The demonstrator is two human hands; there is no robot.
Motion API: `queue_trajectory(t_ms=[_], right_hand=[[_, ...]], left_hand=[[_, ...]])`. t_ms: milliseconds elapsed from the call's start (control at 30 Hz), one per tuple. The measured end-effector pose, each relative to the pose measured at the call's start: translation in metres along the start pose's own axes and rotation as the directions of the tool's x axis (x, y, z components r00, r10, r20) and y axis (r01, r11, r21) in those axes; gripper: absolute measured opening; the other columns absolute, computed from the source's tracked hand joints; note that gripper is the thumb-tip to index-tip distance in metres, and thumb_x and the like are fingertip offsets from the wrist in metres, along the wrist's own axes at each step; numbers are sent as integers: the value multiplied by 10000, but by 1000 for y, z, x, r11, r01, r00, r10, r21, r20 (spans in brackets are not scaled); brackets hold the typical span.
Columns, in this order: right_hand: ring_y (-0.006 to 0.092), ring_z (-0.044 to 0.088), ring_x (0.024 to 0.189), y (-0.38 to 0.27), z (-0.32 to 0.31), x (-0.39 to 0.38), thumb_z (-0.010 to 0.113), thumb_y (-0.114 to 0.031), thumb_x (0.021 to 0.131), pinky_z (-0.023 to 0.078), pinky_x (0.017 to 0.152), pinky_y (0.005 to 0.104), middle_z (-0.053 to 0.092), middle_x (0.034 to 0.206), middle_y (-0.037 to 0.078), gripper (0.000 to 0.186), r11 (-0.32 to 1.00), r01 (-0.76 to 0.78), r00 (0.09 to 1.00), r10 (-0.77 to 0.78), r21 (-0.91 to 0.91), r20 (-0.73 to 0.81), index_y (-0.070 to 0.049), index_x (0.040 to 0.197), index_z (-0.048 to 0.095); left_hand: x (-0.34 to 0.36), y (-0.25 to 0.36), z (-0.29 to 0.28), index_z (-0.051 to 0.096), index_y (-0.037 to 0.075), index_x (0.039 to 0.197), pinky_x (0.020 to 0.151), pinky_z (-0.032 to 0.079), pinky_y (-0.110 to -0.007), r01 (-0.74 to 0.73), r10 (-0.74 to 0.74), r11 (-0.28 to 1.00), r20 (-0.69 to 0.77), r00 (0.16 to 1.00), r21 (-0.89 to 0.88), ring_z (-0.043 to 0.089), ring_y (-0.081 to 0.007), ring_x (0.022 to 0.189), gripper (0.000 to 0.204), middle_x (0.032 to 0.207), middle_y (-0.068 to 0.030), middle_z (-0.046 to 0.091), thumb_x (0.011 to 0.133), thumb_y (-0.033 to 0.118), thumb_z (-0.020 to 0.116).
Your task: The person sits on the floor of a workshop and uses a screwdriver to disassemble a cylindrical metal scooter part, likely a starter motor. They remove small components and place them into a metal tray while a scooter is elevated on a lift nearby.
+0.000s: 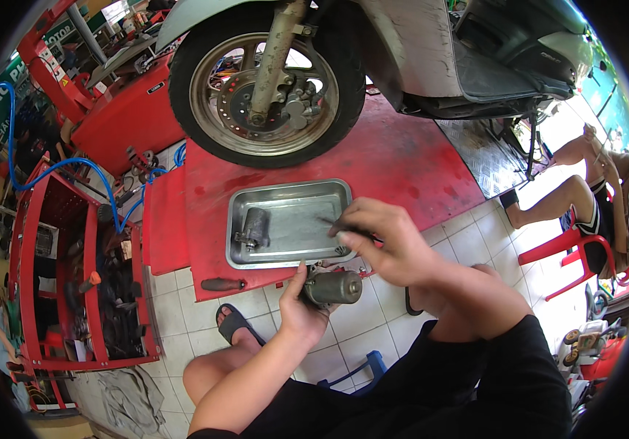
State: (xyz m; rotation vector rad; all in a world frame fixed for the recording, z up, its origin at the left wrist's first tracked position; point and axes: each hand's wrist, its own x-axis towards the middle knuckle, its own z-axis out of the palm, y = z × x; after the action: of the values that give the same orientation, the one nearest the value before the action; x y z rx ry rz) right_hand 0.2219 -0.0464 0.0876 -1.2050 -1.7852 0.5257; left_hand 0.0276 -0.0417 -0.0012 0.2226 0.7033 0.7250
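My left hand (298, 313) is closed round a dark cylindrical motor part (336, 288), just below the steel tray (289, 260). My right hand (380, 238) is closed on a small dark tool (338, 223) over the tray's right end; its exact kind is unclear. Inside the tray, a grey cylindrical metal piece (256, 230) lies at the left, and small metal bits (341, 250) sit near the right corner. A dark-handled tool (223, 284) lies on the red platform (431, 175), left of my left hand.
A scooter's front wheel (205, 124) stands behind the tray. A red tool cart (91, 271) with a blue hose (113, 201) is at the left. A person (585, 190) sits on a red chair (548, 260) at the right. A blue stool (377, 366) is beneath me.
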Motion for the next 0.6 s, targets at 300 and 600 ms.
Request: queue_trajectory(t_ms=[300, 600], right_hand=[[272, 733, 865, -28, -35, -17, 622, 127, 825, 584, 757, 344, 717, 936, 167, 140, 976, 137, 988, -123, 171, -89, 70, 940, 678], [309, 728, 993, -38, -18, -27, 575, 205, 801, 597, 862, 369, 723, 975, 176, 250, 942, 110, 992, -124, 316, 23, 60, 983, 666]], left_hand=[[1, 10, -17, 539, 25, 1282, 969, 502, -523, 140, -116, 969, 127, 985, -202, 594, -331, 1187, 508, 1250, -160, 616, 971, 427, 555], [-3, 11, -11, 523, 32, 1293, 946, 501, -518, 183, -155, 968, 168, 974, -171, 599, -315, 1160, 545, 1274, -151, 594, 957, 459, 568]])
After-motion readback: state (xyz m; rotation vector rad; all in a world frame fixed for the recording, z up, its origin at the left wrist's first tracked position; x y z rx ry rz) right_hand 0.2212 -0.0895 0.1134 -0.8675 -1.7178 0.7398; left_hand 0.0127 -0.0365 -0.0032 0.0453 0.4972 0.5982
